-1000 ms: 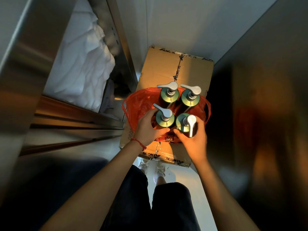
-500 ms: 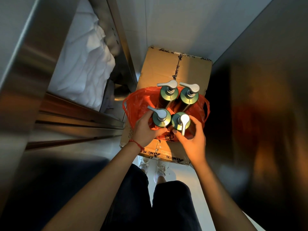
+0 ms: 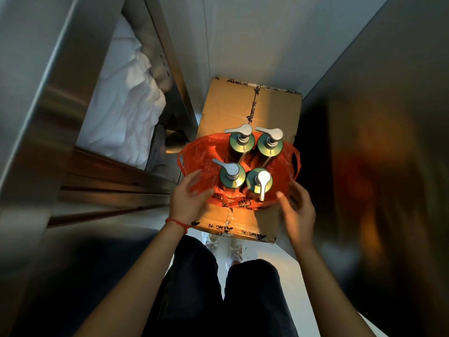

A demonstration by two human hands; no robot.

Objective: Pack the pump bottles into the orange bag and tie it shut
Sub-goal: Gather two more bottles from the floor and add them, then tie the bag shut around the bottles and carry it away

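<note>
On a cardboard box (image 3: pixel 250 108), four pump bottles (image 3: pixel 232 176) stand in the orange bag (image 3: pixel 201 156).

Bare forearms, no sleeves showing. A thin red string bracelet (image 3: pixel 177 223) circles the left wrist. Dark trousers (image 3: pixel 218 300) cover the legs; pale sneakers (image 3: pixel 234 249) below.

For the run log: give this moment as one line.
bottles: four upright in bag | bag: open, untied, on box | left hand: open at bag's near-left edge | right hand: open, near-right

Orange bag (image 3: pixel 201 158) atop cardboard box (image 3: pixel 229 107)
</note>
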